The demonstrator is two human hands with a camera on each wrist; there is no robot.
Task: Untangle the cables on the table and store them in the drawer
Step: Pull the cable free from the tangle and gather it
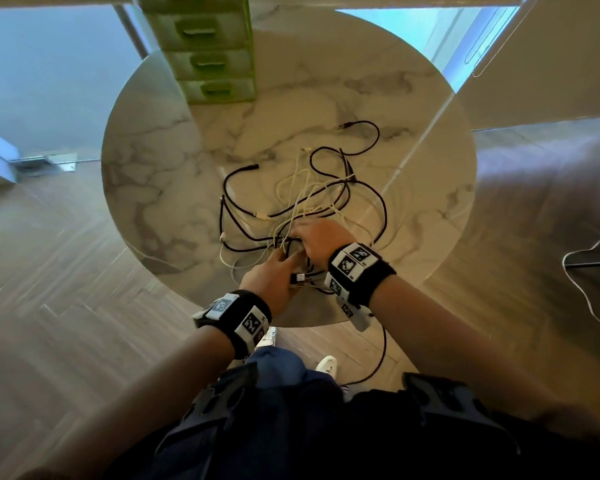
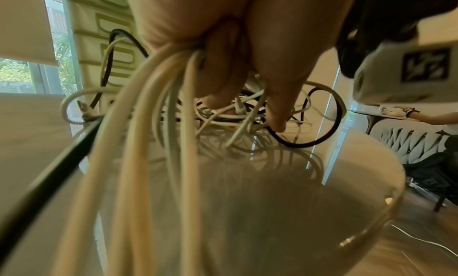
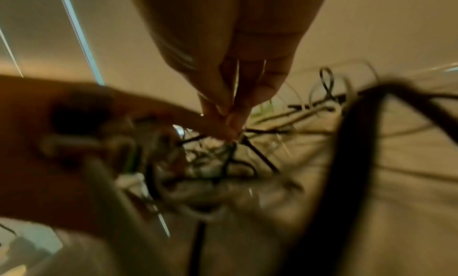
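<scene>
A tangle of black cables [image 1: 361, 147] and white cables [image 1: 302, 188] lies on the round marble table [image 1: 160, 161]. Both hands work at its near side. My left hand [image 1: 274, 275] has its fingers curled round a bundle of white cables [image 2: 153, 96], which hang from the fist [image 2: 223, 64]; one fingertip [image 2: 278, 125] touches a black loop [image 2: 329, 111]. Just beyond it, my right hand [image 1: 314, 239] pinches a thin white strand between its fingertips [image 3: 230, 113], though that view is blurred. The green drawer unit [image 1: 208, 57] stands at the table's far side with its drawers closed.
One black cable [image 1: 381, 351] hangs over the near table edge toward the floor. A thin white cord [image 1: 426, 133] runs diagonally over the table's right side. A dark object with a white cord [image 1: 589, 258] lies at the right. Another person's arm [image 2: 431, 119] shows far right.
</scene>
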